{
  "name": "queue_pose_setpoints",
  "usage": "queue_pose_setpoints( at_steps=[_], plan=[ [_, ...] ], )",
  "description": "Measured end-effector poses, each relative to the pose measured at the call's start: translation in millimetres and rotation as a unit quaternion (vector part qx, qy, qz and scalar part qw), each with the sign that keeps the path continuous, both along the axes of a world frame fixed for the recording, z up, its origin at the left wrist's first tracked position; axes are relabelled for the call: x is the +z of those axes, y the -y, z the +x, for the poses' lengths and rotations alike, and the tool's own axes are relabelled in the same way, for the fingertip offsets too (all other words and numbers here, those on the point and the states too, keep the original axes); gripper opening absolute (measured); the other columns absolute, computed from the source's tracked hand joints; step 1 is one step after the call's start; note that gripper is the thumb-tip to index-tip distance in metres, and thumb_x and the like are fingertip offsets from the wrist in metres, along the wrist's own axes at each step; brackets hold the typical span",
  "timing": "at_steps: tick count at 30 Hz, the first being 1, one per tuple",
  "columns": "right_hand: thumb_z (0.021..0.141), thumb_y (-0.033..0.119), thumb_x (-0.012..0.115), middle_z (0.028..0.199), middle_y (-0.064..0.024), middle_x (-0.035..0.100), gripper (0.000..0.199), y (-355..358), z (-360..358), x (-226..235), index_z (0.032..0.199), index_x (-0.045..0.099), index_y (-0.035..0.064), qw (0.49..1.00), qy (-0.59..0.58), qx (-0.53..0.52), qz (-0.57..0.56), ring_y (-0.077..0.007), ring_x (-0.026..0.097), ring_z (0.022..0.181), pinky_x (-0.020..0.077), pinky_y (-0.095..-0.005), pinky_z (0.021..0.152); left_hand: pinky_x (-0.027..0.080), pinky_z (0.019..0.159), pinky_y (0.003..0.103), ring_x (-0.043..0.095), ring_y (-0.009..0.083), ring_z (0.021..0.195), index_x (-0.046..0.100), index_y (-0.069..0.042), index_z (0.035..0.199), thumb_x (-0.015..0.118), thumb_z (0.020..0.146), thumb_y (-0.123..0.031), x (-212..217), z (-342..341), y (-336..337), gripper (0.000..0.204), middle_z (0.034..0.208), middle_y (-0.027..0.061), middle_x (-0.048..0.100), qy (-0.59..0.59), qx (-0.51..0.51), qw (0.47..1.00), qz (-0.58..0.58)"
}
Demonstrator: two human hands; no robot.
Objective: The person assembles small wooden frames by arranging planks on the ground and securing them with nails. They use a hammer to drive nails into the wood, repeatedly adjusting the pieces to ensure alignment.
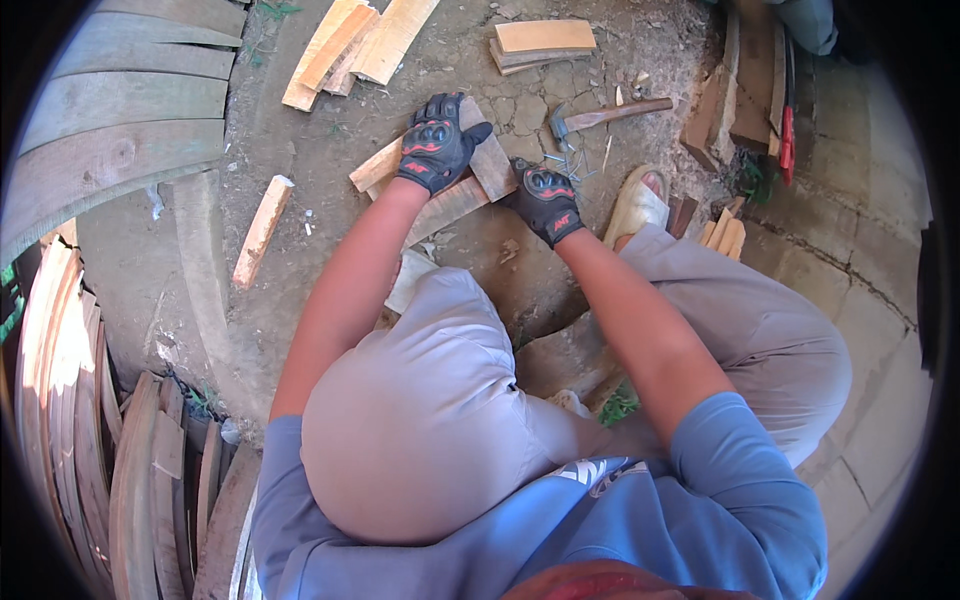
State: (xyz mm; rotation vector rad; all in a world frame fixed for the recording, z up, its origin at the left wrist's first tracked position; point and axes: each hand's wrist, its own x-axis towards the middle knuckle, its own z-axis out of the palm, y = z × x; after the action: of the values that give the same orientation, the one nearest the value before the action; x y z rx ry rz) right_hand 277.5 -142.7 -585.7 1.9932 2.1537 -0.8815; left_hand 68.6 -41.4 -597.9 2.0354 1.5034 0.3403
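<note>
While our left hand (435, 145) lies spread over board (491, 160) left of hammer (612, 118), right hand (543, 198) meets board's near end; whether its fingers grip, we cannot tell. Board looks light, stiff, maybe splintery; we judge long edges best hold.

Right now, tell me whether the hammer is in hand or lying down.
Lying down: the hammer rests on the ground, and neither the left hand nor the right hand touches it.
</note>
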Motion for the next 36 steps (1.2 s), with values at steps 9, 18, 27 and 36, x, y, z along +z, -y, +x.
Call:
queue_pose_setpoints(
  at_steps=[9,18,27,36],
  plan=[
    [0.091,0.038,0.079,0.114,-0.0179,0.078,0.044,-9.0,8.6,-2.7,0.124,0.07,0.01,0.998,0.03,0.056,-0.019,-0.0393,0.076,0.106,0.0604,-0.0512,0.09,0.041,0.122,0.051,0.054,0.0416,0.142,0.052,-0.001,0.153,0.066,0.102,-0.052,1.4,8.0,1.3,0.074,0.151,0.0248,0.056,-0.008,0.01,1.0,-0.019],
    [0.095,0.019,0.06,0.126,-0.0211,0.076,0.038,-181.0,51.0,52.9,0.13,0.072,0.0111,0.962,0.207,0.171,0.048,-0.0404,0.075,0.115,0.0606,-0.0524,0.097,0.036,0.127,0.051,0.048,0.0407,0.15,0.047,-0.004,0.159,0.063,0.103,-0.06,7.7,0.5,3.4,0.081,0.161,0.0247,0.051,-0.019,0.027,0.998,-0.05],
    [0.105,0.016,0.048,0.159,-0.017,0.058,0.051,-254.2,82.4,-2.0,0.155,0.057,0.014,0.945,0.26,0.15,0.131,-0.0387,0.057,0.145,0.05,-0.0509,0.118,0.036,0.126,0.051,0.048,0.0378,0.151,0.048,-0.005,0.159,0.064,0.101,-0.062,5.3,-2.9,7.6,0.083,0.161,0.0223,0.051,-0.003,0.029,0.998,-0.05],
    [0.085,0.034,0.083,0.133,-0.0211,0.073,0.063,-211.1,68.1,69.2,0.14,0.068,0.0072,0.979,0.152,0.044,0.131,-0.0385,0.072,0.122,0.0579,-0.0487,0.103,0.045,0.12,0.051,0.06,0.0387,0.14,0.055,-0.002,0.15,0.071,0.102,-0.055,15.1,-13.1,5.0,0.073,0.152,0.0232,0.059,0.152,0.154,0.976,-0.028]
  ],
)
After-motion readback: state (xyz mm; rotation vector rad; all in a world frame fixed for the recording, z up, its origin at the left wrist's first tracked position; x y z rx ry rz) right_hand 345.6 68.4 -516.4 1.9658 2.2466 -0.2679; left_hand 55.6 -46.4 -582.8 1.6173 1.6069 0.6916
